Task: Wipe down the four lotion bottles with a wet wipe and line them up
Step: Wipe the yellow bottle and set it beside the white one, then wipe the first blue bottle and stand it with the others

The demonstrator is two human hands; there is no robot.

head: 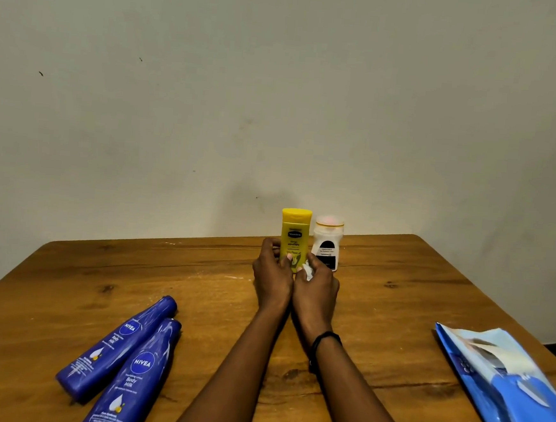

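Fingers of left hand (pixel 273 272) curl round upright yellow plastic Vaseline bottle (pixel 295 230) at 12 o'clock on brown wooden table (pixel 403 287). Right hand (pixel 317 289) pinches crumpled white wet wipe (pixel 308 271) against it. White black-labelled bottle (pixel 326 246) stands just beside, at its 3 o'clock. Far blue NIVEA Body Milk bottle (pixel 116 348) and near blue NIVEA Body Milk bottle (pixel 138 378) lie at 8 o'clock.

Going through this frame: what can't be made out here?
All in the head view:
Yellow plastic lotion bottle: lower part hidden behind the left hand and right hand.
White wet wipe: mostly buried in the right hand's grip; only a scrap shows.
Squat white bottle: label print too small and blurred.
Nearer dark blue lotion bottle: base cut off by the bottom edge.
Blue wet-wipe pack: cut off by the right and bottom edges.
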